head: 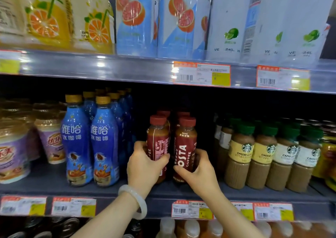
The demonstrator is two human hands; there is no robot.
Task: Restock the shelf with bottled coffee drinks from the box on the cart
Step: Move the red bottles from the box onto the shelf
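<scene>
Gripping two coffee bottles at once on the middle shelf (101,188): your left hand (145,167) is wrapped round the lower body of the left red bottle (157,143), your right hand (197,167) round the base of the right red bottle (185,147), thumb across the front under the logo. Both stand upright at the front of their two rows, more red caps right behind them.

Risks from here, as I judge them:
- Both bottles are tall and held low. Push them back fast and the tops tip into the row behind, which could knock those over.
- The two bottles sit almost touching. Twist one to face its label out and it may drag the other round.
- The blue bottles (91,139) stand just beside your left knuckles, and the green-capped bottles (254,152) are near your right wrist side. A wide pull-out of either hand could clip them.
- The bangle (136,199) on your left wrist hangs at the shelf edge, by the price tags (191,209). It could catch the rail as you withdraw.

The left bottle shows its back label, the right one its front. Box and cart are out of view, so I can't tell how much stock is left.
</scene>
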